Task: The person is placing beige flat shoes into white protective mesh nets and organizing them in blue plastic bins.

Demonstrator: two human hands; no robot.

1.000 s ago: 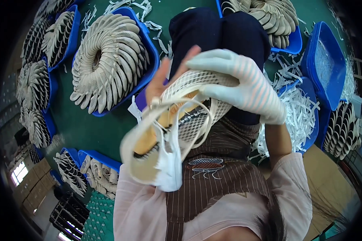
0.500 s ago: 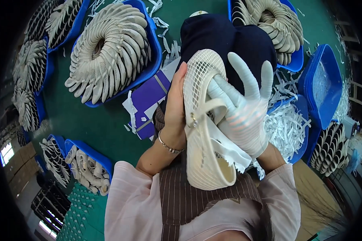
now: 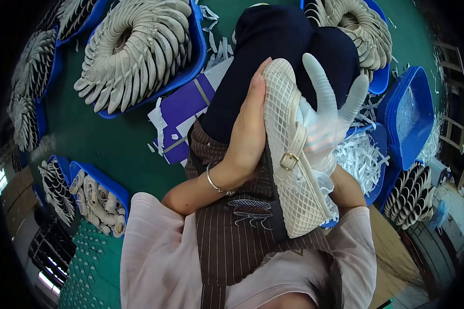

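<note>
Shoe upper of cream mesh with a buckled strap (image 3: 294, 170), light and floppy, is pressed between bare left hand (image 3: 250, 129) and white-gloved right hand (image 3: 327, 123); sides suit a grip.

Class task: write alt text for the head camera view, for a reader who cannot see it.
A person holds a cream mesh shoe with a gold buckle between a bare left hand and a white-gloved right hand, over their lap. Around them on the green floor stand blue trays of fanned-out cream shoes, purple cardboard and white paper shreds.
</note>
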